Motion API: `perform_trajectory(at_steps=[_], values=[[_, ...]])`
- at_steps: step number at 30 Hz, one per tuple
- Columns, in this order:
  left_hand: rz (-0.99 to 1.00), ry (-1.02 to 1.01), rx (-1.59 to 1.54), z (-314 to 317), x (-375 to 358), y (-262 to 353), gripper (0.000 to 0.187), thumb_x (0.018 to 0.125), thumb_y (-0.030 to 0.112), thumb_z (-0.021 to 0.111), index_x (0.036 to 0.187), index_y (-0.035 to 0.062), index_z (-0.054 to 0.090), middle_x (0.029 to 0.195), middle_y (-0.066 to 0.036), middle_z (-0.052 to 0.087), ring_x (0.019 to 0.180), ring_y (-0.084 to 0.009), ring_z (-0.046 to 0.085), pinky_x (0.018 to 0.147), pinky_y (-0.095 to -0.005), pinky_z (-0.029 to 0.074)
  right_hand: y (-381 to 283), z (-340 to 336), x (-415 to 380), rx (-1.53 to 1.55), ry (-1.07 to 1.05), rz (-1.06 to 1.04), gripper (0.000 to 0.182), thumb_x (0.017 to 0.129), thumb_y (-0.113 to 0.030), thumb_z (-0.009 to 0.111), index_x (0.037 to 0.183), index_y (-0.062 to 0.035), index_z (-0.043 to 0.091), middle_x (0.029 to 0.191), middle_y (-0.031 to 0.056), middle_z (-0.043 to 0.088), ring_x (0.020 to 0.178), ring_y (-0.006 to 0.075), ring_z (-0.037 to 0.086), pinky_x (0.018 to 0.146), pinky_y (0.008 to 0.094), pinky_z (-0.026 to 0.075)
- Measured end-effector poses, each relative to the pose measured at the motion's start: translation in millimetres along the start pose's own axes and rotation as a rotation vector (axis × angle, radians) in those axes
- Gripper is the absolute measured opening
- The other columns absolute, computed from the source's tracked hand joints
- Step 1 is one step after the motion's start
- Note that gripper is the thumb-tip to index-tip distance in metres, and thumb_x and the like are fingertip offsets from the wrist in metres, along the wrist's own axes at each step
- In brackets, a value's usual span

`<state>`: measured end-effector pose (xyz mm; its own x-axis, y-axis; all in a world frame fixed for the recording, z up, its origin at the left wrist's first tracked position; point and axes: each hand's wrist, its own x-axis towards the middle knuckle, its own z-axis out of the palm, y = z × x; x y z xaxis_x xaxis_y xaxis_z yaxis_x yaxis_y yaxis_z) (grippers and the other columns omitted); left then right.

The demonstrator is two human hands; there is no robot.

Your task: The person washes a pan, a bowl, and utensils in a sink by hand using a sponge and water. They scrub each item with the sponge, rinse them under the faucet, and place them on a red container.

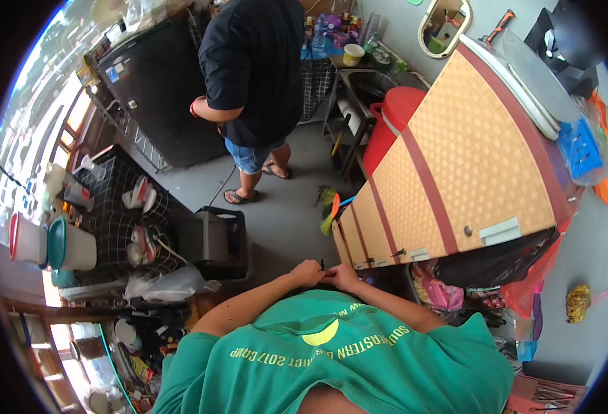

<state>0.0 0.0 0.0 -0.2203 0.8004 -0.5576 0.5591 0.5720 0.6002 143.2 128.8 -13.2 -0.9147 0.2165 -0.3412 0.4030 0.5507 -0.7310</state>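
Note:
In front of my green shirt [345,338], my left hand [306,273] and my right hand [345,277] meet at the fingertips. The fingers of both are closed in a pinch. A small dark thing [322,265] pokes up between them, too small to make out. To the right of my hands rises a tall woven-pattern drawer cabinet [428,186] with dark red bands. Off to the left is a grey-black bin [214,238], with a clear plastic bag [166,284] nearer to my left arm.
A person [252,76] in a dark shirt and denim shorts stands ahead by a black fridge [162,93]. A red drum [397,114] stands near the sink [369,83]. A broom head [329,210] rests by the cabinet. Lidded tubs [76,245] sit on the left table.

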Motion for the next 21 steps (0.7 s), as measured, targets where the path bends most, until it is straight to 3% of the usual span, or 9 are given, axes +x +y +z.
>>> perform_trajectory(at_steps=[2, 3, 5, 9, 10, 13, 16, 19, 21], values=[[0.146, -0.103, -0.022, 4.0, -21.9, -0.1, 0.039, 0.086, 0.038, 0.062, 0.107, 0.0067, 0.071, 0.106, -0.018, 0.069, 0.098, -0.0374, 0.065, 0.091, -0.0467, 0.049, 5.1, 21.2, -19.4, 0.028, 0.103, 0.091, 0.037, 0.077, -0.045, 0.076, 0.092, -0.0109, 0.077, 0.078, 0.0134, 0.071, 0.072, 0.0293, 0.070, 0.066, 0.0377, 0.053], [0.178, -0.046, 0.032, -71.6, 24.5, 21.3, 0.039, 0.086, 0.038, 0.062, 0.107, 0.0067, 0.071, 0.106, -0.018, 0.069, 0.098, -0.0374, 0.065, 0.091, -0.0467, 0.049, 10.0, -40.9, 39.7, 0.005, 0.168, 0.041, 0.037, 0.077, -0.045, 0.076, 0.092, -0.0109, 0.077, 0.078, 0.0134, 0.071, 0.072, 0.0293, 0.070, 0.066, 0.0377, 0.053], [0.338, -0.055, 0.125, -106.2, 9.6, 42.0, 0.040, 0.086, 0.038, 0.061, 0.110, 0.0072, 0.069, 0.109, -0.019, 0.068, 0.099, -0.0367, 0.064, 0.090, -0.0454, 0.050, 13.4, -46.4, 27.9, 0.056, 0.270, 0.246, 0.031, 0.079, -0.041, 0.075, 0.090, -0.0119, 0.077, 0.076, 0.0135, 0.071, 0.070, 0.0291, 0.069, 0.063, 0.0361, 0.052], [0.583, 0.329, 0.130, -232.3, 23.2, 82.5, 0.034, 0.083, 0.026, 0.067, 0.109, 0.0045, 0.067, 0.110, -0.018, 0.068, 0.102, -0.0380, 0.063, 0.093, -0.0431, 0.049, 10.4, -71.9, 10.2, 0.243, 0.387, 0.497, 0.035, 0.079, -0.040, 0.074, 0.086, -0.0062, 0.077, 0.074, 0.0141, 0.071, 0.067, 0.0274, 0.070, 0.062, 0.0363, 0.052], [0.654, 0.507, 0.111, -269.5, 24.0, 93.7, 0.033, 0.081, 0.021, 0.069, 0.108, 0.0032, 0.067, 0.110, -0.018, 0.067, 0.102, -0.0366, 0.063, 0.092, -0.0409, 0.050, 26.9, -66.1, 13.5, 0.225, 0.514, 0.459, 0.042, 0.074, -0.047, 0.076, 0.082, -0.0053, 0.076, 0.059, 0.0104, 0.066, 0.052, 0.0191, 0.065, 0.055, 0.0336, 0.050], [0.738, 0.805, -0.043, -370.9, 33.3, 121.8, 0.030, 0.081, 0.011, 0.070, 0.109, 0.0005, 0.066, 0.111, -0.016, 0.067, 0.108, -0.0265, 0.063, 0.093, -0.0329, 0.049, 63.3, -64.2, 30.3, 0.143, 0.508, 0.578, 0.040, 0.075, -0.044, 0.075, 0.077, -0.0040, 0.076, 0.059, 0.0098, 0.067, 0.053, 0.0182, 0.065, 0.056, 0.0332, 0.051], [0.706, 0.658, -0.690, -423.4, 50.0, 148.5, 0.046, 0.087, 0.008, 0.068, 0.129, -0.0034, 0.052, 0.130, -0.013, 0.057, 0.123, -0.0223, 0.053, 0.104, -0.0330, 0.042, 76.1, -76.2, 52.4, 0.304, 0.373, 0.722, 0.035, 0.075, -0.037, 0.074, 0.072, -0.0026, 0.075, 0.060, 0.0077, 0.067, 0.054, 0.0158, 0.065, 0.055, 0.0302, 0.050], [0.572, 0.581, -0.648, -426.8, 57.3, 168.9, 0.061, 0.087, 0.007, 0.068, 0.139, -0.0040, 0.039, 0.143, -0.016, 0.043, 0.133, -0.0253, 0.044, 0.110, -0.0365, 0.037, 65.6, -93.7, 67.1, 0.512, 0.329, 0.734, 0.030, 0.075, -0.033, 0.074, 0.074, -0.0022, 0.073, 0.063, 0.0066, 0.067, 0.054, 0.0134, 0.063, 0.054, 0.0263, 0.049], [0.608, 0.453, -0.721, -415.6, 74.8, 163.8, 0.073, 0.085, 0.010, 0.070, 0.146, 0.0018, 0.030, 0.151, -0.016, 0.032, 0.143, -0.0340, 0.028, 0.115, -0.0440, 0.026, 70.2, -90.4, 78.0, 0.602, 0.329, 0.687, 0.037, 0.074, -0.042, 0.070, 0.073, -0.0047, 0.074, 0.062, 0.0067, 0.067, 0.057, 0.0174, 0.064, 0.061, 0.0353, 0.052]])
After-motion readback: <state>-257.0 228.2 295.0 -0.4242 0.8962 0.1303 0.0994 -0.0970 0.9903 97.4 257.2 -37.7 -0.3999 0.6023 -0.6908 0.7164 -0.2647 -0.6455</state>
